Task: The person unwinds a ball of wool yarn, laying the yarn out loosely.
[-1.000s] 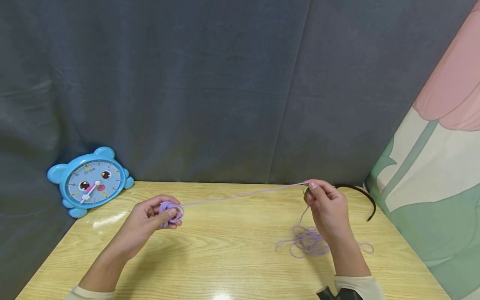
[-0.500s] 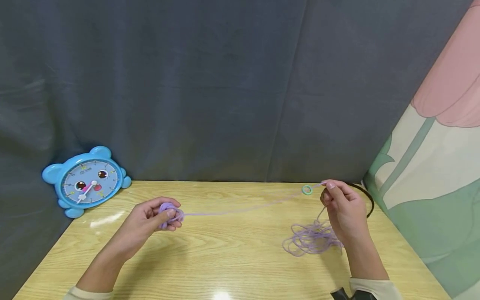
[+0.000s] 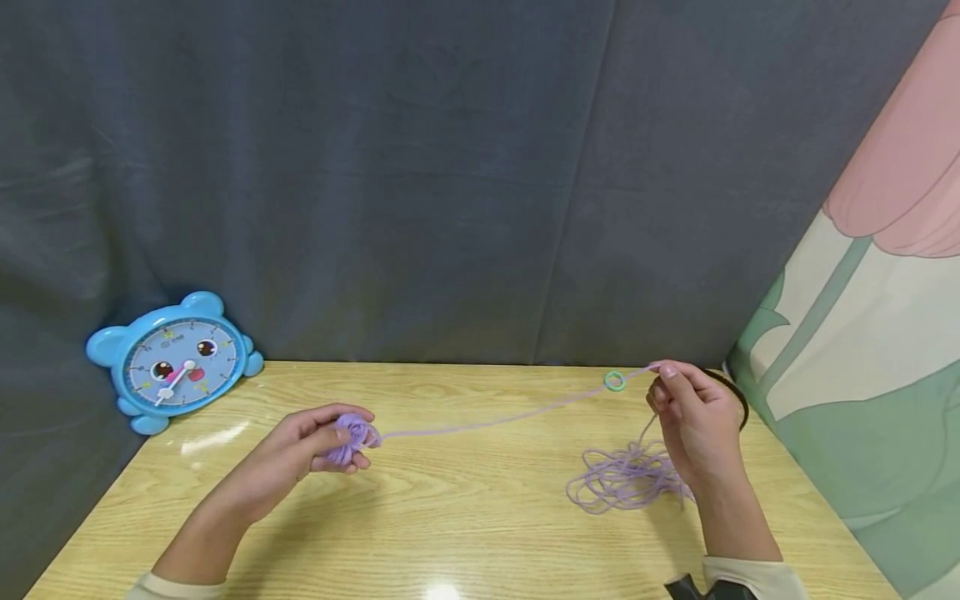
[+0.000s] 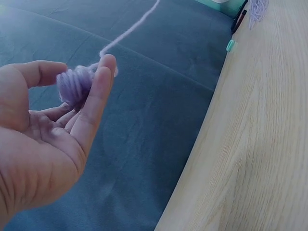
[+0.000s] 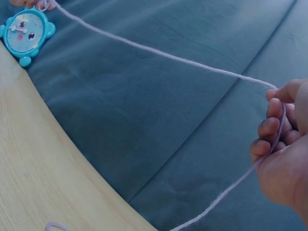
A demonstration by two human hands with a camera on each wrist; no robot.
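Observation:
In the head view my left hand (image 3: 285,457) holds a small wound ball of lilac yarn (image 3: 347,439) between thumb and fingers, above the left half of the table. The wraps of the ball (image 4: 74,86) show in the left wrist view. From it a slightly sagging yarn strand (image 3: 450,430) runs across to my right hand (image 3: 701,421), which pinches it at thumb and fingertip. Past the pinch, the strand crosses the curled fingers (image 5: 269,127) in the right wrist view and drops away. Below this hand a loose yarn pile (image 3: 626,477) lies on the table, partly hidden by the wrist.
A blue cartoon clock (image 3: 183,367) leans at the back left against the dark curtain (image 3: 420,183). Near the table's back edge lies a small green ring (image 3: 614,381). A black curved band (image 3: 731,390) shows partly behind my right hand, beside the flower-patterned cloth (image 3: 870,367).
My right hand has moved right, uncovering the green ring. The strand has slackened from nearly straight to a slight sag. My left hand has shifted a little right and lower, with the ball turned.

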